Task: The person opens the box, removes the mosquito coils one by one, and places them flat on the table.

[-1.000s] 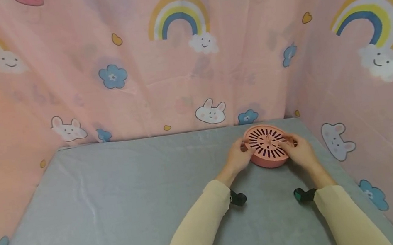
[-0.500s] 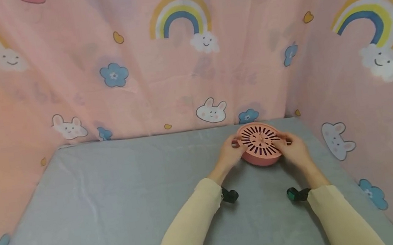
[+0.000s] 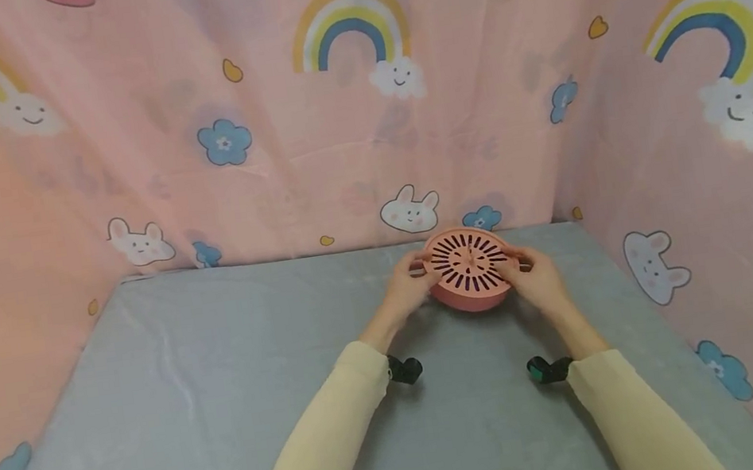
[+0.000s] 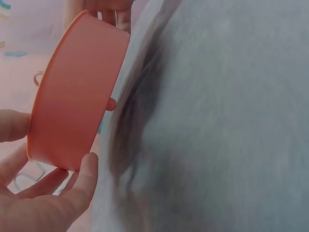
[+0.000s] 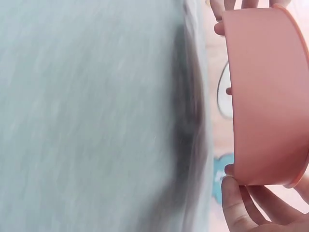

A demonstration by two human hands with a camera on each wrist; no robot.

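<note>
Near the back of the table, both hands hold a round pink mosquito coil holder [image 3: 470, 286] by opposite sides. Its lid [image 3: 457, 270] has slots fanned out around the middle, and a small ring [image 4: 37, 78] stands up from it. My left hand [image 3: 404, 289] grips the left side, thumb at the rim and fingers curled under the edge. The right hand [image 3: 538, 282] grips the right side the same way. Stubby feet [image 5: 229, 169] stick out from the underside, raised off the cloth with a shadow below. The wrist views show the smooth side wall [image 4: 79, 92].
A grey-blue cloth [image 3: 238, 383] covers the table. Pink curtains [image 3: 308, 156] printed with rainbows, rabbits and flowers hang along the back and both sides. Black wrist cameras [image 3: 406, 370] jut out from under the cream sleeves [image 3: 332, 434].
Both hands have carried the mosquito coil holder leftward and slightly back along the table's far side, keeping their grip throughout. The background has shifted slightly right in the head view.
</note>
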